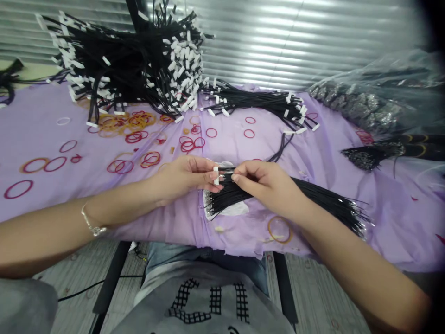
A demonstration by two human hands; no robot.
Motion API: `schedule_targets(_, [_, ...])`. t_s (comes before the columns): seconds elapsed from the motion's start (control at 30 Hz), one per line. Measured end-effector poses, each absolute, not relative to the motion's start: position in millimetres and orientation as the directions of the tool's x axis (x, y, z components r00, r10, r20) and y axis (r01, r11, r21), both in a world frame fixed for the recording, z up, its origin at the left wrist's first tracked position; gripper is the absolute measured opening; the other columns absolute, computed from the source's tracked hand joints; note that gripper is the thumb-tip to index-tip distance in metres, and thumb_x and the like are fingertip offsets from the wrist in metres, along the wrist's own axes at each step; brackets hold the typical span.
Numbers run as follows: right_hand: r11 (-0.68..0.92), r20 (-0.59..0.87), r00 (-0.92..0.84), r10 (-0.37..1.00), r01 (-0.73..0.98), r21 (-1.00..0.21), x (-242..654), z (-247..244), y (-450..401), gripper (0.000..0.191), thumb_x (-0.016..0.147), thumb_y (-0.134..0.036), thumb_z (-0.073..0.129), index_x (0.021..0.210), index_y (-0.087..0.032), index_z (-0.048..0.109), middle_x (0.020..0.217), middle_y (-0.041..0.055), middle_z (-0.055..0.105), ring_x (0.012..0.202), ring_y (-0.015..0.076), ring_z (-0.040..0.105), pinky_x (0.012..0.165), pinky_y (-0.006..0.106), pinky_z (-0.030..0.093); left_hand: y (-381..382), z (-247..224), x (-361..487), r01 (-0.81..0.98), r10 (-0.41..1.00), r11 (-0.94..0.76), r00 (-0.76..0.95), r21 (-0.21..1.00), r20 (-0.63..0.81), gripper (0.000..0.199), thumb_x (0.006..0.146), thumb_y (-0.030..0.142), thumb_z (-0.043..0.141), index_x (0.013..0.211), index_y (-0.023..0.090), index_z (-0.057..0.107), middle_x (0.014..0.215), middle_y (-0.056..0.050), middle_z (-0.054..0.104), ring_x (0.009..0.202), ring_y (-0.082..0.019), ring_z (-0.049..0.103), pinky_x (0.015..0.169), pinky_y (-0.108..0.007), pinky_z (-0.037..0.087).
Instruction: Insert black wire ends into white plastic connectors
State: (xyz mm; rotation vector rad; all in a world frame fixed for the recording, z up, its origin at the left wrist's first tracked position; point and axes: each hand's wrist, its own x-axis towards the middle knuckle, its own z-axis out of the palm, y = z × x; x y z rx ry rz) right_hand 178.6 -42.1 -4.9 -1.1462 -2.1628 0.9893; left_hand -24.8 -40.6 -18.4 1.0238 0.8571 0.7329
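Note:
Between the thumb and fingers of my left hand (196, 176) is a small white plug connector (216, 176), held on its edge. My right hand (260, 183) pinches black wires (226, 170) with metal tips right beside the connector; some wires run into its side. Whether every wire is seated in it I cannot tell. Beneath both hands lies a bundle of loose black wires (229, 197), with bare metal terminals at its left end over a white patch. The bundle passes under my right wrist and fans out to the right.
A large pile of black cables with white connectors (139, 60) stands at the back left. A smaller cable bundle (257, 102) lies behind my hands. Rubber bands (121, 164) are scattered over the purple cloth (167, 227). Plastic bags (368, 102) and another wire bundle (368, 155) occupy the right.

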Motion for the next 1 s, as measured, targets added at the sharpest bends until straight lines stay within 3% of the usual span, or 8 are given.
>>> schedule_targets(0.33, [0.361, 0.069, -0.493, 0.867, 0.525, -0.771, 181.3, -3.5, -41.2, 0.015, 0.082, -0.021, 0.053, 0.069, -0.015, 0.057, 0.055, -0.0058, 0.048, 0.05, 0.0052, 0.039, 0.047, 0.019, 0.03, -39.0, -22.7, -22.8, -0.106, 0.811, 0.397, 0.505, 0.912, -0.295, 0.019, 0.071, 0.02, 0.076, 0.084, 0.009, 0.069, 0.073, -0.004, 0.071, 0.066, -0.011, 0.067, 0.064, -0.018, 0.055])
schedule_targets(1.0, [0.364, 0.074, -0.447, 0.892, 0.61, -0.704, 179.5, -6.4, -43.6, 0.014, 0.079, -0.023, 0.054, 0.068, -0.017, 0.061, 0.056, -0.0053, 0.056, 0.05, 0.0052, 0.044, 0.048, 0.02, 0.031, -39.6, -21.6, -21.3, 0.015, 0.82, 0.324, 0.493, 0.946, -0.289, 0.007, 0.076, 0.017, 0.07, 0.08, 0.012, 0.07, 0.072, -0.002, 0.071, 0.065, -0.008, 0.066, 0.064, -0.015, 0.053])
